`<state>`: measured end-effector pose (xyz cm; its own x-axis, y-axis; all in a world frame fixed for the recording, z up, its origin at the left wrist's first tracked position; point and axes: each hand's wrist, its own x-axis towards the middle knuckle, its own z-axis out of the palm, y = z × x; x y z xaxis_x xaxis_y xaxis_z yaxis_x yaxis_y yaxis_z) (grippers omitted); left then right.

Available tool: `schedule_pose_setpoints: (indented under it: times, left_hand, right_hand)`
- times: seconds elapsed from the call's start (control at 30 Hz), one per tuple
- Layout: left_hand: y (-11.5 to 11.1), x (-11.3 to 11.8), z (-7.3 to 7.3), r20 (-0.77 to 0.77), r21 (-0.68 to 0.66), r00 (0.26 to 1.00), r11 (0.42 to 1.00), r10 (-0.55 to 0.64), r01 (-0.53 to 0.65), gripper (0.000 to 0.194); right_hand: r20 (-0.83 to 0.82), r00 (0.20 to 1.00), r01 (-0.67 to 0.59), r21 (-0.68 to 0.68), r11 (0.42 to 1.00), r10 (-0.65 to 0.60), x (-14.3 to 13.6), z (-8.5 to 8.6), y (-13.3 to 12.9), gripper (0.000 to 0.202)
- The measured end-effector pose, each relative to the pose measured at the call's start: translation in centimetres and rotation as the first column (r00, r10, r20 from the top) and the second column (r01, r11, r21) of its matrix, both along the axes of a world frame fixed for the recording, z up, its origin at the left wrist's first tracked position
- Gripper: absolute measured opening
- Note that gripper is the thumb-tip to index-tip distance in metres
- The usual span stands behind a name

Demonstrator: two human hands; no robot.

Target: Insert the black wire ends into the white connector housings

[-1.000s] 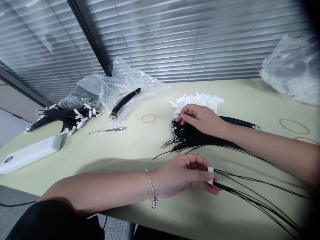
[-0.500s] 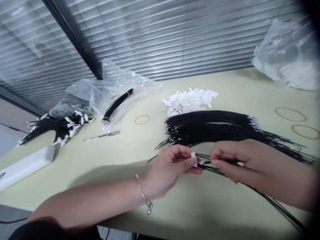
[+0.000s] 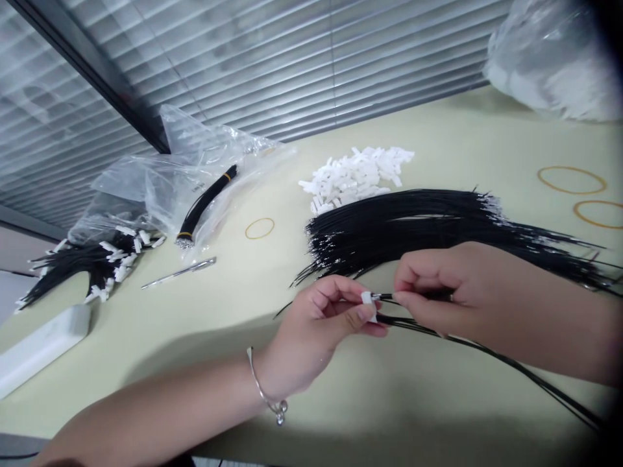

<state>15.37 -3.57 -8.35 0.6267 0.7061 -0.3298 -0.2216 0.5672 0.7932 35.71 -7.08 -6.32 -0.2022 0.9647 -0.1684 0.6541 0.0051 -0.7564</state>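
My left hand (image 3: 331, 311) is closed, pinching a small white plastic connector housing (image 3: 368, 306) between thumb and fingers. Several black wires (image 3: 438, 334) run out of the housing's right side and trail under my right hand to the lower right. My right hand (image 3: 433, 285) is closed too, gripping a black wire (image 3: 385, 296) close to its end. That wire's metal terminal is at the housing's upper opening; how far in it sits I cannot tell. Just behind my hands lies a broad spread of loose black wires (image 3: 389, 233) with metal tips.
White connector housings (image 3: 360, 172) are heaped behind the wires. To the left are a banded wire bundle (image 3: 207, 204) on a clear plastic bag (image 3: 156, 181), a pen (image 3: 179, 272), finished-looking wire harnesses (image 3: 92, 259) and a white box (image 3: 46, 350). Rubber bands (image 3: 572, 179) lie at right, near a stuffed plastic bag (image 3: 555, 65).
The view has shifted and tilted. My right hand has brought the wire's tip from the housing's lower part up to its upper end. My left hand keeps its hold on the housing.
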Motion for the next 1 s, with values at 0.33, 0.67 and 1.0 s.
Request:
schedule_pose_setpoints:
  times: [0.33, 0.67, 1.0]
  left_hand:
    - [0.21, -0.32, -0.19, -0.003, 0.004, 1.0, 1.0, -0.026, 0.026, 0.01]
    - [0.23, -0.18, -0.03, -0.008, 0.0, 1.0, 1.0, -0.023, 0.023, 0.009]
    - [0.2, -0.13, -0.01, -0.011, 0.02, 0.999, 0.999, -0.032, 0.032, 0.008]
  right_hand:
    - [-0.014, 0.998, 0.057, 0.058, 0.997, -0.056, -0.49, 0.23, -0.07, 0.016]
    - [-0.053, 0.995, 0.082, -0.029, 0.996, -0.083, -0.59, 0.49, -0.1, 0.013]
    - [-0.029, 0.998, 0.066, 0.083, 0.994, -0.064, -0.74, 0.41, -0.13, 0.015]
